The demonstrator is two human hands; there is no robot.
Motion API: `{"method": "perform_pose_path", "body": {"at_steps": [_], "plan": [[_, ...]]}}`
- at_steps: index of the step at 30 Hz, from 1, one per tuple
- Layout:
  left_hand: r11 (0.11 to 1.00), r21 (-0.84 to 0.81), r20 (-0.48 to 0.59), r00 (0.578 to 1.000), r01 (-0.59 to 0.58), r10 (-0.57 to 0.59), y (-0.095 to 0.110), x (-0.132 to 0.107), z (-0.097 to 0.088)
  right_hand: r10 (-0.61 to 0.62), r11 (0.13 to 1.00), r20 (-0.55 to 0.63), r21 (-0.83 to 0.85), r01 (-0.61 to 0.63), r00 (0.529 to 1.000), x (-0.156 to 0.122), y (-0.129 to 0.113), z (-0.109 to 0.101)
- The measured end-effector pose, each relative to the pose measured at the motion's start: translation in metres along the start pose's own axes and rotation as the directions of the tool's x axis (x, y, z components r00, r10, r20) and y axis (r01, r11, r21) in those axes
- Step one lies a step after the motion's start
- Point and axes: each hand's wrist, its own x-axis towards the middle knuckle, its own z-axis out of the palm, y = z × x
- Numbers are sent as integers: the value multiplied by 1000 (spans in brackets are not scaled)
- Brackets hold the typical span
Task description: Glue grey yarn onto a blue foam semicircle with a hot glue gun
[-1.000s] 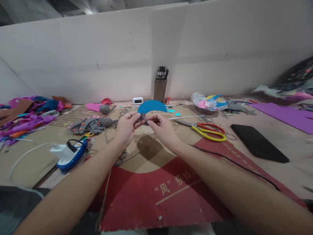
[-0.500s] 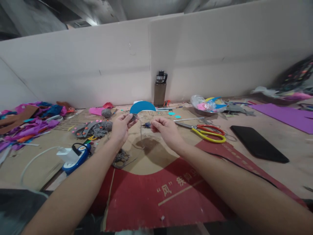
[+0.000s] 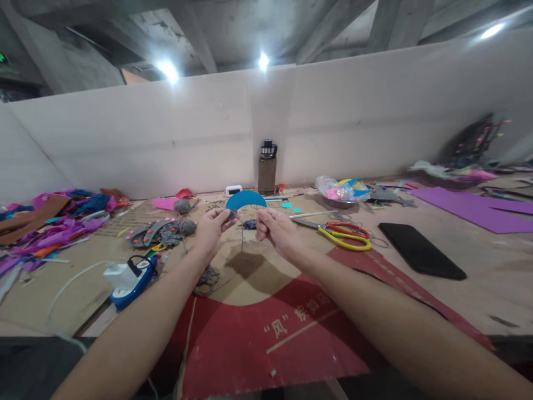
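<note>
My left hand point(image 3: 213, 226) is closed in a pinch on a small dark grey felt-like piece point(image 3: 232, 213). A grey yarn strand point(image 3: 242, 236) hangs down from beside it. Just past the fingertips, a blue crescent-shaped sheet point(image 3: 246, 199) arches between the two hands; its left end meets the grey piece, and whether the two are joined is unclear. My right hand point(image 3: 272, 226) is closed, thumb against curled fingers, close to the crescent's right end. Whatever it pinches is too small to make out. Under the hands lies a tan and red cardboard sheet point(image 3: 291, 344).
Scissors point(image 3: 341, 233) and a black phone point(image 3: 420, 250) lie to the right. A bottle point(image 3: 267, 169) stands behind. Leftward are grey yarn point(image 3: 206, 282), a pink-dotted grey piece point(image 3: 144, 236) and a blue power strip point(image 3: 135, 283). A bowl point(image 3: 341, 201) holds scraps.
The view has tilted up, so the table sits lower in the picture. My left hand and the blue crescent have shifted slightly right against the background; both hands keep their pinch.
</note>
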Motion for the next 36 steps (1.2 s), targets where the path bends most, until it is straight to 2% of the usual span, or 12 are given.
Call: {"method": "perform_pose_path", "body": {"at_steps": [4, 9, 12, 15, 18, 20, 23, 27, 30, 33, 36], "plan": [[999, 50, 7, 1000, -7, 7, 0, -2, 1, -51, 970, -32, -239, 42, 998, -2, -1, 2], [996, 94, 23, 1000, -3, 1, -1, -4, 2, -169, 847, 28, -507, 160, 985, -7, -7, 3], [996, 90, 37, 999, 15, -18, 0, -5, 3, -308, 695, 27, -676, 244, 951, -6, -11, -3], [992, 121, 65, 997, 43, -51, 0, -6, 3, -471, 489, 35, -821, 294, 881, -2, -15, -14], [984, 161, 88, 992, 75, -90, -2, -8, 4, -589, 274, 90, -913, 303, 803, 2, -19, -25], [981, 175, 104, 990, 80, -99, -2, -9, 5, -621, 204, 101, -937, 284, 777, 4, -21, -29], [981, 185, 114, 990, 65, -87, -1, -10, 6, -611, 233, 69, -936, 263, 789, 7, -24, -33], [978, 201, 131, 989, 46, -74, 0, -9, 6, -506, 308, 66, -917, 251, 860, 11, -24, -37], [975, 218, 149, 986, 43, -77, 0, -9, 6, -453, 348, 35, -913, 213, 891, 13, -23, -39], [974, 220, 148, 986, 49, -83, 0, -10, 7, -452, 362, -3, -915, 181, 892, 12, -23, -40], [976, 208, 150, 984, 66, -99, 1, -12, 9, -484, 321, 9, -929, 187, 875, 11, -27, -41]]}}
